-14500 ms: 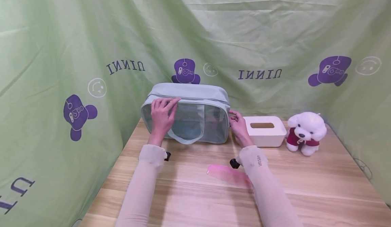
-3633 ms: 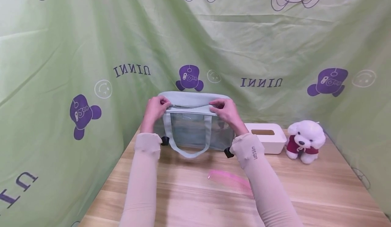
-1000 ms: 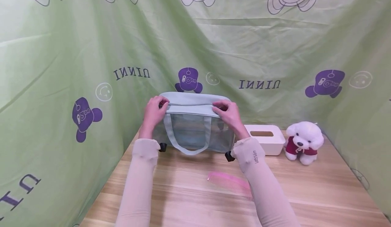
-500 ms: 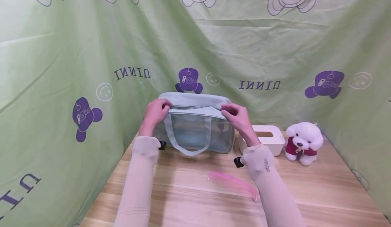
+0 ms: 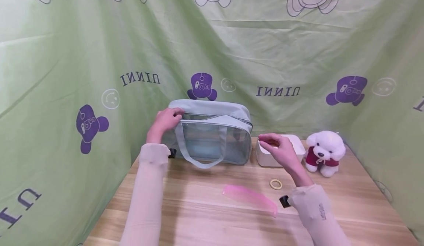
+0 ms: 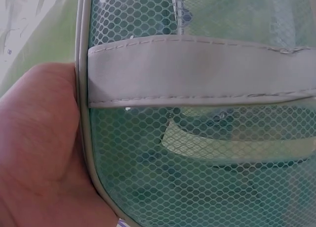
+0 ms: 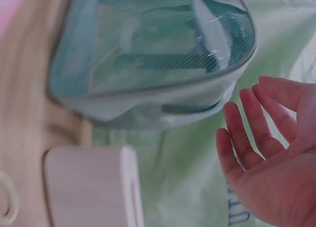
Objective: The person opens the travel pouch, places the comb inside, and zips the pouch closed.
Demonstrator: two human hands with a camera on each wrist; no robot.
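Note:
A pale blue-green zip bag [image 5: 212,143] with clear mesh sides and a hanging strap handle stands upright on the table. Its top zipper [image 5: 198,117] gapes on the left part. My left hand [image 5: 163,121] grips the bag's top edge at the left end, thumb in front; some fingertips are hidden. The left wrist view has this hand against the piped edge of the mesh panel [image 6: 207,187]. Off to the right of the bag, my right hand [image 5: 281,151] is in the air over the white tissue box [image 5: 268,161], fingers loosely bent around nothing.
On the table [image 5: 198,216] lie a pink comb [image 5: 250,199] and a small yellow ring [image 5: 275,184]. A white plush dog [image 5: 324,150] in a red top sits right of the tissue box. Green patterned cloth [image 5: 278,54] hangs behind and at both sides.
My right hand has let go of the bag's top edge and moved right and nearer, uncovering the yellow ring. My left hand stays at the bag's top left.

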